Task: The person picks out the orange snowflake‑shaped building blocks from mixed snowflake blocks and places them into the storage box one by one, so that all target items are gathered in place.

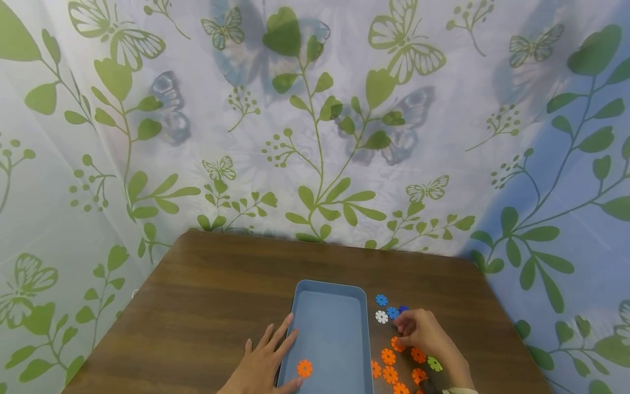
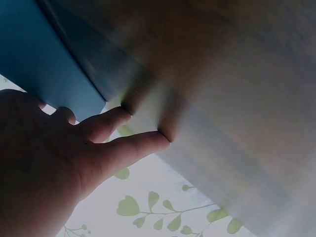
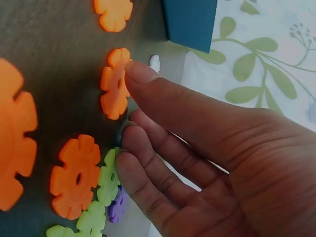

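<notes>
A blue-grey rectangular tray [image 1: 331,323] lies on the table, with one orange notched plastic disc [image 1: 304,368] in it. My left hand [image 1: 262,362] rests at the tray's left rim with its fingers spread; in the left wrist view, two fingers [image 2: 133,150] extend past the tray's corner. To the tray's right, my right hand [image 1: 427,332] hovers low over loose discs. In the right wrist view its thumb [image 3: 143,74] overlaps the edge of an orange disc [image 3: 113,91], and the other fingers are bent loosely below. No disc shows between thumb and fingers.
Several more orange discs [image 1: 388,357] lie right of the tray, with a green one [image 1: 435,363] beside them. Farther back are a white disc [image 1: 381,317] and blue discs [image 1: 381,300]. A patterned curtain [image 1: 315,137] hangs behind the brown table [image 1: 221,284].
</notes>
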Demonstrator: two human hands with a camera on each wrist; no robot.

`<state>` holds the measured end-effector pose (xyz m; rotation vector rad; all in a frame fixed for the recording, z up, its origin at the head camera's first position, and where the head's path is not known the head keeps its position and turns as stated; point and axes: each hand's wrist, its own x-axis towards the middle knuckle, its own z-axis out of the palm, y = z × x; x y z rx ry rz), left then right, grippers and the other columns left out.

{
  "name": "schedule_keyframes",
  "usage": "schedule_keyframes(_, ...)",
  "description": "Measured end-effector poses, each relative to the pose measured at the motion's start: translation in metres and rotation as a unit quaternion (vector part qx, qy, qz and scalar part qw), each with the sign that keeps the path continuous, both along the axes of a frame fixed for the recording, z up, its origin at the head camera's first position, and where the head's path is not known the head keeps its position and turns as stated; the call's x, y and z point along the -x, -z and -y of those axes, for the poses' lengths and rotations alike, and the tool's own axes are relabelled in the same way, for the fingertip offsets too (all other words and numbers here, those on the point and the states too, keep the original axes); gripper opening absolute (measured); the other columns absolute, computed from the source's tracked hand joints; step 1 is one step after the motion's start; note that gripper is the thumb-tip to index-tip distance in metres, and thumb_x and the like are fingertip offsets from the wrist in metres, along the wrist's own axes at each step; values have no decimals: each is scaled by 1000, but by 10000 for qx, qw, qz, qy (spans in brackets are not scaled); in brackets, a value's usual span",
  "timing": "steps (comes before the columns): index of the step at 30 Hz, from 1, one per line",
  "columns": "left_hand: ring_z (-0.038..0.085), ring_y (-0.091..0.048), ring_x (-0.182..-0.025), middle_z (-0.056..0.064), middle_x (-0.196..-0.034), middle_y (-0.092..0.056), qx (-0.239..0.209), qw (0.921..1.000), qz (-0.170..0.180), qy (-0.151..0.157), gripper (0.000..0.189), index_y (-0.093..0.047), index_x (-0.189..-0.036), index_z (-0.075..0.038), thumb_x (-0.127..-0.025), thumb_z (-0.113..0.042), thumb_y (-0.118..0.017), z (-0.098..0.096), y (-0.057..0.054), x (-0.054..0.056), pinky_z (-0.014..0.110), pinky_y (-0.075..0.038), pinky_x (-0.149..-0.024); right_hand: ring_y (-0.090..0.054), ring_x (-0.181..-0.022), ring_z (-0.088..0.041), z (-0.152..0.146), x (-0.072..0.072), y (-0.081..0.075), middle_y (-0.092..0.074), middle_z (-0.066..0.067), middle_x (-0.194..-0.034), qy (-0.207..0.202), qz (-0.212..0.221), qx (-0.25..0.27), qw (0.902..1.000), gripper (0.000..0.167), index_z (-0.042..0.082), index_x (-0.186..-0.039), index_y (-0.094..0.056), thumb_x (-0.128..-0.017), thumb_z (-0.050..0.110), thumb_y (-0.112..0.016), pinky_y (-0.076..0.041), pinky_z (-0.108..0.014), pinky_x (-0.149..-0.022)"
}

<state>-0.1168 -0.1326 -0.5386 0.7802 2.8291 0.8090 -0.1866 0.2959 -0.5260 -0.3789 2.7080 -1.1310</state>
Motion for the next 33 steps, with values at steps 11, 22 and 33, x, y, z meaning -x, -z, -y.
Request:
schedule_keyframes(11,62,-43,-145,9,-179,-25,-57,9999,-91,54,88,-46,-165,-13,-98,-65,-68,1,1,0,97,-34,-82,-61,-67,-9,3,-5,-1,-67,1,-78,-98,-135,-59,9998,28,3,-90,-73,-74,-2,-96,-54,-26,-62)
schedule_keyframes(22,62,-42,-146,9,-179,-24,-52,10000,4,66,88,-45,-165,-13,-98,-64,-68,1,1,-1,97,-33,-84,-64,-71,-17,8,-9,-4,-70,0,-78,-28,164,-132,9998,26,5,-87,-76,-73,1,-98,-55,-27,-63)
schedule_keyframes(33,63,-45,-143,5,-180,-23,-119,9995,-296,82,87,-47,-164,-13,-98,-65,-67,2,6,0,96,-35,-80,-62,-70,-11,-3,0,9,-71,3,-78,-605,-44,-130,9981,27,6,-88,-77,-73,5,-99,-56,-31,-62)
